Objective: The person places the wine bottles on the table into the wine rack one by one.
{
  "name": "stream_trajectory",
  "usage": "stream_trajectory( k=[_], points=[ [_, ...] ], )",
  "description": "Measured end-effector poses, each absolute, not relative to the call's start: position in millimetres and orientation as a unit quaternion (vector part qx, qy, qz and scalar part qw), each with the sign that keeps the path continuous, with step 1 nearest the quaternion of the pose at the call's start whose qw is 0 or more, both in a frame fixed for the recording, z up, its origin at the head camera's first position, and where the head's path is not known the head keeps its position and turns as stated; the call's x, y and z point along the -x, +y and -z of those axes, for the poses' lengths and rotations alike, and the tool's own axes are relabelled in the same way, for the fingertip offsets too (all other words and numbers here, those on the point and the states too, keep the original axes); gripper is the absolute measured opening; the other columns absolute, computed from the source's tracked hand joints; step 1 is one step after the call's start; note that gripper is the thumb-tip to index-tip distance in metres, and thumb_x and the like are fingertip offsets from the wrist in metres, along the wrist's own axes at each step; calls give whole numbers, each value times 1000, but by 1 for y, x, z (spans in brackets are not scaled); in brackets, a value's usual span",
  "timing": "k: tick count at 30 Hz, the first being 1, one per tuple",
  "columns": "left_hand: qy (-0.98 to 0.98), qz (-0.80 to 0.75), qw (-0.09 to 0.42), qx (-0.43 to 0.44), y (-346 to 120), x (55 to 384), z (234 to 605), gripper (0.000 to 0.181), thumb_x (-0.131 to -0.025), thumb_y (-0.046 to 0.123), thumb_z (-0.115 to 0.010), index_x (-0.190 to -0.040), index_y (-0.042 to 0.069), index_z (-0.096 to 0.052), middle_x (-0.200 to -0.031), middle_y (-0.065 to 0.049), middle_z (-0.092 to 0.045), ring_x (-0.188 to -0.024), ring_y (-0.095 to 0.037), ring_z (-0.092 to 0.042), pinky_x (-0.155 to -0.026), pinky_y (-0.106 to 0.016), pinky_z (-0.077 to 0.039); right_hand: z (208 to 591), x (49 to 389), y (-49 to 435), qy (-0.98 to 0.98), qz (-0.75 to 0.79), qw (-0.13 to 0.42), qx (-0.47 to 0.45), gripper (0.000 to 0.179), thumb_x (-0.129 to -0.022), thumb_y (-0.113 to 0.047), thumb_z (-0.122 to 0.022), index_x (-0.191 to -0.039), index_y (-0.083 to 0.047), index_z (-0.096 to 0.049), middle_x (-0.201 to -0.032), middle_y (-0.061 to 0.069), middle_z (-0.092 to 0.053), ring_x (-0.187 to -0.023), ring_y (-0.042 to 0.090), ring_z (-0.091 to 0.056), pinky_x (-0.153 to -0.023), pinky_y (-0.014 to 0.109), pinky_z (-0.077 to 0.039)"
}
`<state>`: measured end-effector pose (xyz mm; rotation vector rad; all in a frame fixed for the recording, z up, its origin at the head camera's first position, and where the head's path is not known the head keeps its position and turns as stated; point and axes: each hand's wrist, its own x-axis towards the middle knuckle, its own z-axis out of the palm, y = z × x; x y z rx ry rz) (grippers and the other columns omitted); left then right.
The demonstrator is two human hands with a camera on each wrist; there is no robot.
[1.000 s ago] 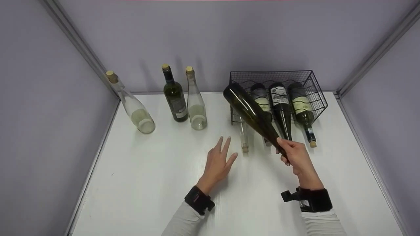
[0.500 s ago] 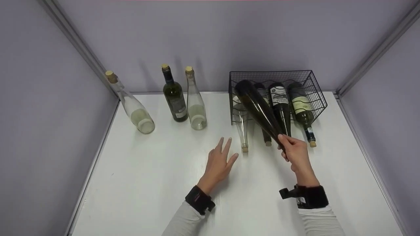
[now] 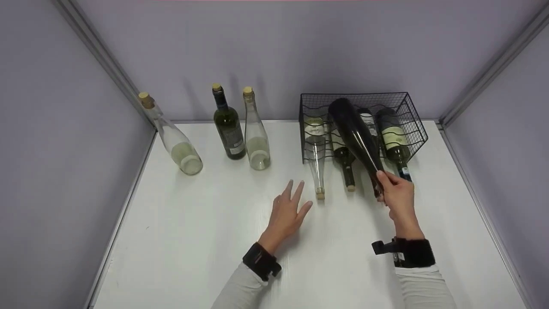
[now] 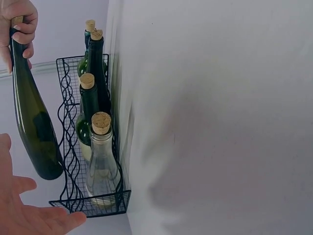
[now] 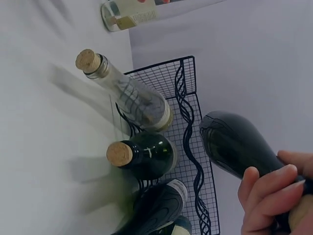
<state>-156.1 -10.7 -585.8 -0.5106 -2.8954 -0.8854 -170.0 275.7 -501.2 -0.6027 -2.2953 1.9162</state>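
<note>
My right hand grips a dark green wine bottle by its corked neck. The bottle slants base-up and away over the black wire rack, overlapping bottles there in the head view. In the left wrist view, the held bottle shows beside the rack's wavy rails. Lying in the rack, necks toward me, are a clear bottle, a green bottle, a white-labelled dark bottle and a pale-labelled green bottle. My left hand, fingers spread, holds nothing near the clear bottle's cork.
Left of the rack, a clear corked bottle, a dark wine bottle and another clear bottle stand upright on the white table. Grey panels enclose the back and sides.
My right hand has carried the dark green bottle rightward over the rack, its base swinging from the left end toward the middle. The left hand stays nearly still.
</note>
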Motion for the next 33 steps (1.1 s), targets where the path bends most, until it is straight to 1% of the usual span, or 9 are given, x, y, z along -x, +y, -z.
stream_trajectory(
  k=[9,14,17,20,23,26,28,30,33],
  points=[
    [-942,287,25,171,-9,155,587,67,-102,57,-33,-156,18,-28,-157,-19,-26,-139,-32,-36,-109,-51,-31,501,180,298,-741,-621,69,244,54,-95,-34,-65,-135,2,-57,-73,2,-64,-45,4,-45,-38,17,-36],
    [-941,288,19,176,-8,155,587,67,-102,58,-32,-156,18,-28,-158,-18,-25,-140,-32,-35,-110,-50,-30,501,186,310,-759,-590,92,258,52,-96,-34,-63,-135,0,-58,-67,-5,-62,-42,4,-45,-37,18,-34],
    [-941,288,19,179,-8,155,588,67,-102,58,-31,-156,19,-28,-158,-18,-25,-140,-32,-34,-110,-51,-30,500,189,318,-777,-559,106,269,52,-96,-35,-63,-135,-2,-59,-67,-10,-61,-45,2,-48,-40,17,-37],
    [-940,286,24,182,-7,155,588,67,-102,58,-30,-156,18,-28,-157,-19,-26,-140,-32,-35,-110,-51,-31,499,191,326,-789,-532,118,284,52,-95,-38,-64,-134,-4,-61,-74,-9,-63,-53,3,-56,-44,16,-43],
    [-940,284,27,185,-6,155,589,67,-103,58,-29,-156,18,-29,-157,-19,-27,-139,-32,-35,-109,-51,-31,499,194,331,-801,-506,121,298,54,-94,-42,-63,-136,-8,-60,-91,1,-67,-56,5,-62,-46,18,-47],
    [-940,285,26,187,-5,154,589,66,-103,58,-29,-156,18,-29,-157,-19,-27,-139,-32,-35,-109,-51,-32,499,197,335,-816,-474,124,308,55,-95,-47,-60,-137,-11,-60,-110,12,-67,-59,2,-59,-57,19,-46],
    [-940,284,27,189,-5,154,589,66,-103,57,-30,-156,18,-30,-157,-20,-27,-139,-32,-36,-108,-51,-32,499,199,338,-825,-453,124,315,56,-94,-49,-58,-137,-14,-60,-119,15,-66,-64,0,-57,-67,22,-44],
    [-939,285,28,191,-5,154,589,66,-103,57,-30,-155,18,-31,-156,-20,-28,-138,-33,-36,-108,-52,-33,499,201,341,-833,-432,127,322,55,-94,-51,-58,-136,-15,-61,-120,14,-67,-69,1,-54,-71,24,-40],
    [-938,286,30,193,-5,154,589,65,-103,57,-30,-155,17,-31,-156,-20,-28,-138,-33,-37,-108,-51,-33,499,204,346,-846,-402,135,322,53,-95,-51,-57,-134,-16,-63,-114,14,-70,-73,9,-58,-72,28,-40]
  ],
)
